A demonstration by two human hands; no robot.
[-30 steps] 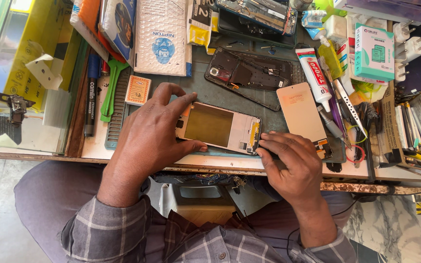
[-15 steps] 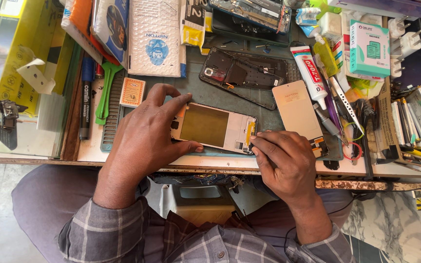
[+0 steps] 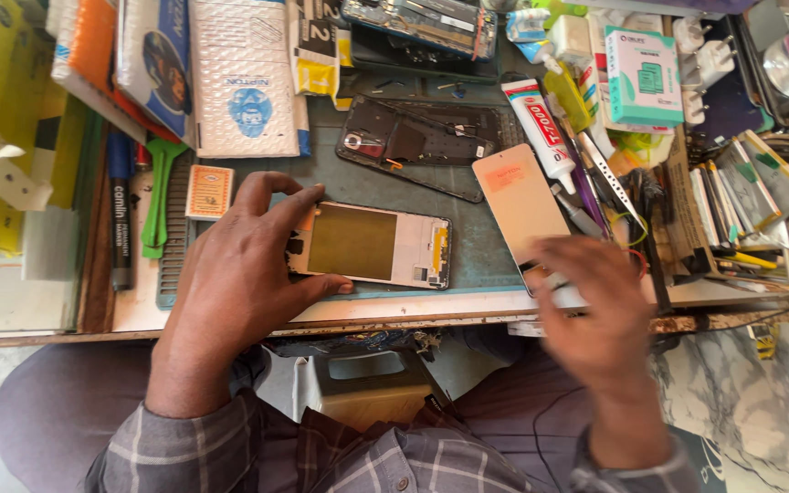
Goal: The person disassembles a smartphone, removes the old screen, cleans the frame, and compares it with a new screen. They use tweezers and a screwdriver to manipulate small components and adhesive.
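Observation:
A phone frame point(image 3: 376, 244) with a gold metal plate lies flat on the green work mat point(image 3: 481, 246). My left hand point(image 3: 239, 265) grips its left end, thumb on the near edge and fingers over the far edge. My right hand point(image 3: 595, 301) is blurred by motion. It hovers near the table's front edge, over the near end of a beige display panel point(image 3: 518, 196) that lies right of the frame. Whether it holds anything cannot be made out.
A black opened phone body point(image 3: 422, 141) lies behind the frame, with another phone point(image 3: 422, 23) at the back. A glue tube point(image 3: 536, 119), a teal box point(image 3: 643, 78) and several tools crowd the right. A bubble envelope point(image 3: 244, 78), green tool point(image 3: 157, 196) and marker point(image 3: 120, 219) lie left.
My right hand has left the frame's right end and swung to the right, over the beige panel. My left hand still holds the frame in the same place.

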